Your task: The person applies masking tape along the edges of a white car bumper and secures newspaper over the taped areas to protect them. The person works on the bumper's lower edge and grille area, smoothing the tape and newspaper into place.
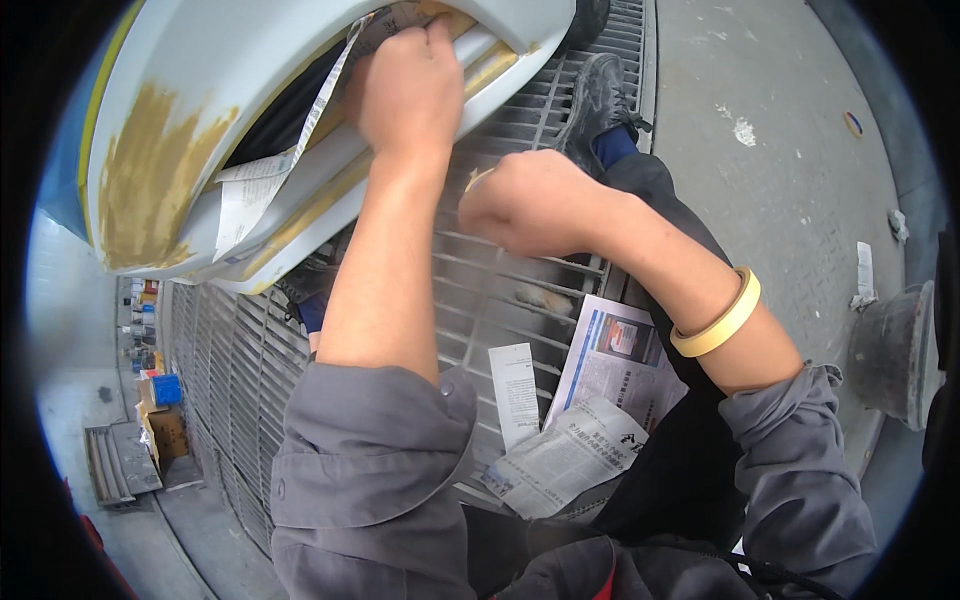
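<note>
A pale car body panel (330,30) with tan, rubbed patches (145,170) fills the upper left. Newspaper strips (250,195) line the edge of its dark opening. My left hand (410,90) is closed at the opening's upper right edge, over the newspaper and yellowish tape there; its fingertips are partly hidden, so what they pinch does not show. My right hand (535,205) is closed in front of the panel, above the floor grating, with a short end of masking tape (480,179) sticking out of the fingers. A yellow masking tape roll (722,318) hangs around my right forearm.
Newspaper sheets (570,455) and a narrow paper strip (515,392) lie on the metal grating (235,380) between my legs. A grey bucket (893,355) stands at the right. Boxes and a blue container (166,389) sit at the far left.
</note>
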`<state>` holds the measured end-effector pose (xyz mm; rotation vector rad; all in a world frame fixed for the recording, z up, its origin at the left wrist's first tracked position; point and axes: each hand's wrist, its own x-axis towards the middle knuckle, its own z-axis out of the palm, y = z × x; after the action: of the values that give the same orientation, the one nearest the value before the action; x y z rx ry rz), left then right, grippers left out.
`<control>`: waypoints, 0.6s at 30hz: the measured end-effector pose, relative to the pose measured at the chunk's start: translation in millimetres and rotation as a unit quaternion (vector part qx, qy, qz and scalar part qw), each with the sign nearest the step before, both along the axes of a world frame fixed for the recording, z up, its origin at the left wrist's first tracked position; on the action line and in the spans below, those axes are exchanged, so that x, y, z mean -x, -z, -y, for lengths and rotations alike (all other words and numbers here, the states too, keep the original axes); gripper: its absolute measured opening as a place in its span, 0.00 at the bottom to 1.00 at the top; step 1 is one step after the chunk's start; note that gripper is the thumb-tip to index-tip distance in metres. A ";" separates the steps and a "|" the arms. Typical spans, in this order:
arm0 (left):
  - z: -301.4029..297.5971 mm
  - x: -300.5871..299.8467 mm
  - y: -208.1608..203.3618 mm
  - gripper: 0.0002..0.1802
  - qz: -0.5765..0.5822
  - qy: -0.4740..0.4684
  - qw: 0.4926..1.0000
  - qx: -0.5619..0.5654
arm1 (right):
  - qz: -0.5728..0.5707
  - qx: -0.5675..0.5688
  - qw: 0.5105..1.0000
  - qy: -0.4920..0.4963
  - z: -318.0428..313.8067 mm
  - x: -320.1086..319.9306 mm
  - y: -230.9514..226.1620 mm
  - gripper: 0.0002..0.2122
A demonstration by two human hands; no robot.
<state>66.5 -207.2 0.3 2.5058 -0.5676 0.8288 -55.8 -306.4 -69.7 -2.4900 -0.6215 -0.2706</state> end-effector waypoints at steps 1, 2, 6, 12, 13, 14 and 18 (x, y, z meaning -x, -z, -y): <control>-2.5 0.1 0.2 0.26 -0.006 0.006 1.000 0.026 | -0.004 -0.011 1.000 0.010 3.7 -0.2 -4.2 0.09; -4.2 -0.4 0.2 0.26 -0.012 0.012 0.999 0.051 | 0.001 -0.017 1.000 0.017 6.4 -0.5 -6.4 0.09; -7.1 -2.8 1.6 0.32 -0.019 0.033 0.992 0.121 | 0.022 -0.029 0.999 0.021 12.9 -2.8 -10.6 0.09; -10.6 2.7 -2.6 0.33 -0.090 0.076 0.970 0.211 | 0.037 -0.130 0.990 0.030 17.8 -10.4 -5.8 0.08; -10.6 4.9 -3.1 0.33 -0.119 0.086 0.957 0.251 | 0.047 -0.173 0.983 0.040 16.9 -12.1 -5.8 0.08; -12.6 6.6 -4.7 0.32 -0.147 0.096 0.941 0.289 | 0.056 -0.216 0.974 0.049 14.5 -13.4 -5.9 0.08; -47.1 32.5 -8.2 0.16 -0.043 0.151 0.977 0.147 | 0.135 -0.464 0.850 0.208 -6.1 -15.5 -16.6 0.10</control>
<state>34.0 -160.0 8.4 2.1087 -0.7162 0.6335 -40.3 -300.3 -53.2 -1.6006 0.0136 -0.8658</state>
